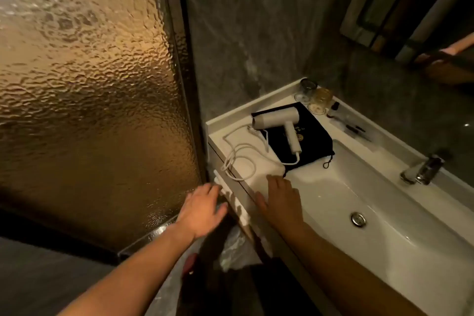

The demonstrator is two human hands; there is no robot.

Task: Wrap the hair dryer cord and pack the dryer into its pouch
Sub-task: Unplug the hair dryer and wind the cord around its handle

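Observation:
A white hair dryer [275, 119] lies on a flat black pouch [311, 141] on the white vanity counter [230, 120]. Its white cord [238, 155] trails loosely to the left in loops, with the plug [252, 131] near the dryer's nozzle. The pouch's drawstring [328, 160] hangs toward the basin. My right hand [279, 199] rests palm down on the counter's front edge, just below the cord, holding nothing. My left hand [204, 210] hovers with fingers spread beside the counter's left side, apart from the cord.
A white sink basin [384, 213] with a drain [358, 218] fills the right side, with a chrome tap [423, 169] behind it. Glass tumblers [314, 96] and small toiletries [343, 120] stand at the counter's back. A textured glass door [89, 84] is on the left.

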